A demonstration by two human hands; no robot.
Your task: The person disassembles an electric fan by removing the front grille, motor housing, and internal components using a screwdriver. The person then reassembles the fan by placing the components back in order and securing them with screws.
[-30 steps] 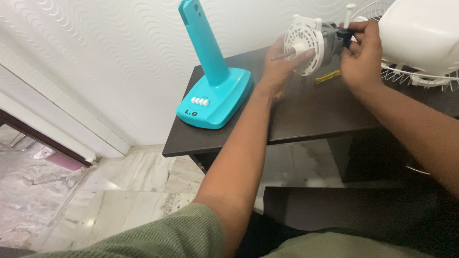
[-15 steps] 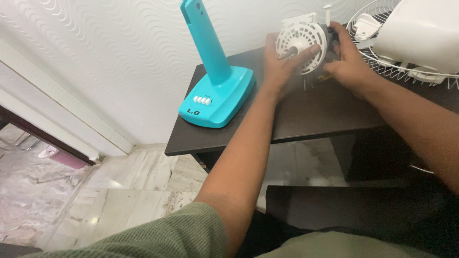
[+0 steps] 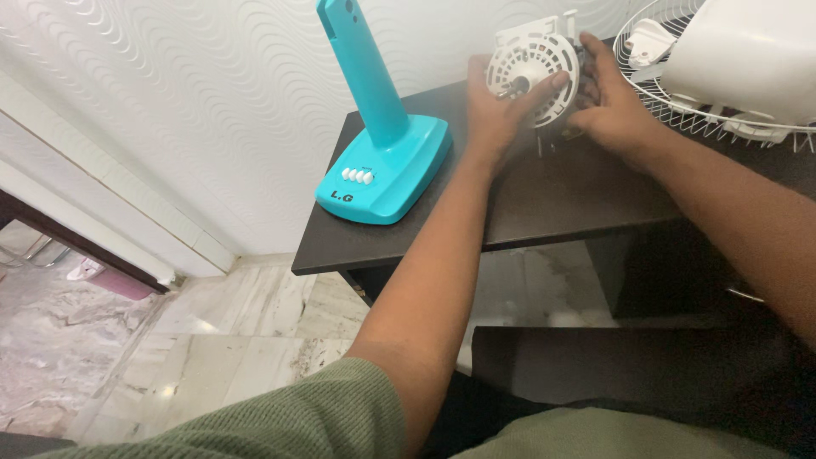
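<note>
Left hand (image 3: 493, 106) grips white fan motor unit (image 3: 535, 72) from front, thumb pressed across round slotted faceplate. Right hand (image 3: 614, 104) clasps motor's rear side, fingers wrapped round it. Motor held just above far part of dark table (image 3: 552, 204). Turquoise fan stand (image 3: 378, 136) upright on table, left of hands, well apart. White wire fan guard (image 3: 671, 93) at far right, large white cover (image 3: 748, 55) resting over it.
</note>
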